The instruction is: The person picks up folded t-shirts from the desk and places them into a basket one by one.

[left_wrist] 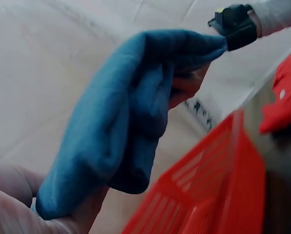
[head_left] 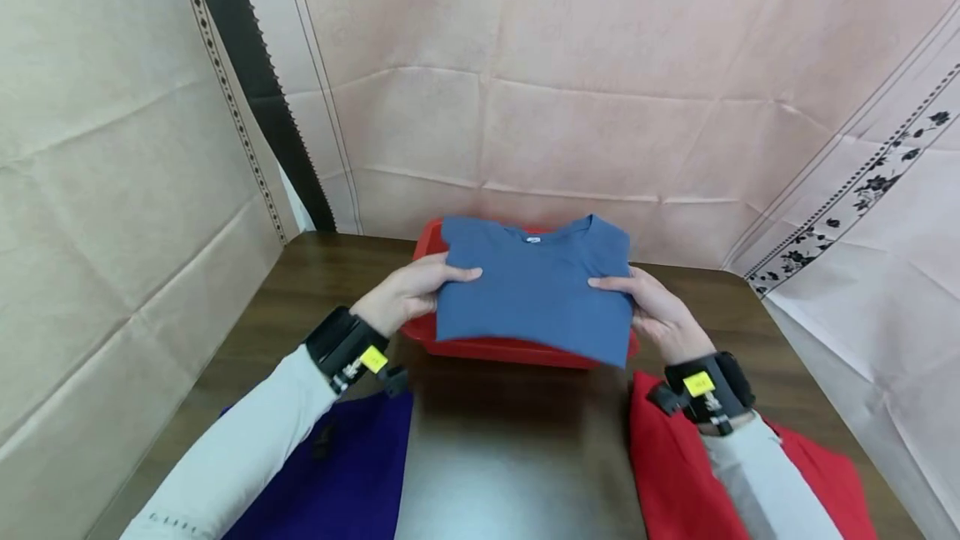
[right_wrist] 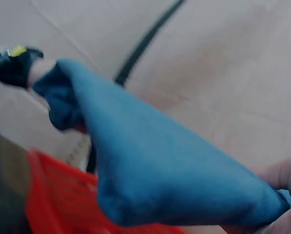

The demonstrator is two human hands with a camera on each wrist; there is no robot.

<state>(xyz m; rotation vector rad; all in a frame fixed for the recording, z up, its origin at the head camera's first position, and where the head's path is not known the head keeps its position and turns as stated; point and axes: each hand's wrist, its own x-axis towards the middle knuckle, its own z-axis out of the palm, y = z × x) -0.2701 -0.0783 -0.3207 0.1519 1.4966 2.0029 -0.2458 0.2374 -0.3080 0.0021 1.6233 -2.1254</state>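
A folded blue T-shirt (head_left: 532, 290), collar toward the back, is held up by both hands above a red plastic basket (head_left: 510, 350). At its left edge my left hand (head_left: 412, 290) grips the cloth, thumb on top and fingers underneath. My right hand (head_left: 660, 311) pinches the opposite edge the same way. In the left wrist view the blue T-shirt (left_wrist: 101, 126) sags in folds between the hands, apart from the slotted basket (left_wrist: 203, 180). The right wrist view has the shirt (right_wrist: 155, 161) over the basket (right_wrist: 62, 195). The basket's inside is mostly hidden.
Dark purple cloth (head_left: 345, 465) lies on the wooden table (head_left: 517, 448) at front left, partly beneath the left forearm. Red cloth (head_left: 817, 473) lies at front right under the right forearm. Pale patterned sheets (head_left: 562, 132) hang behind and beside the table.
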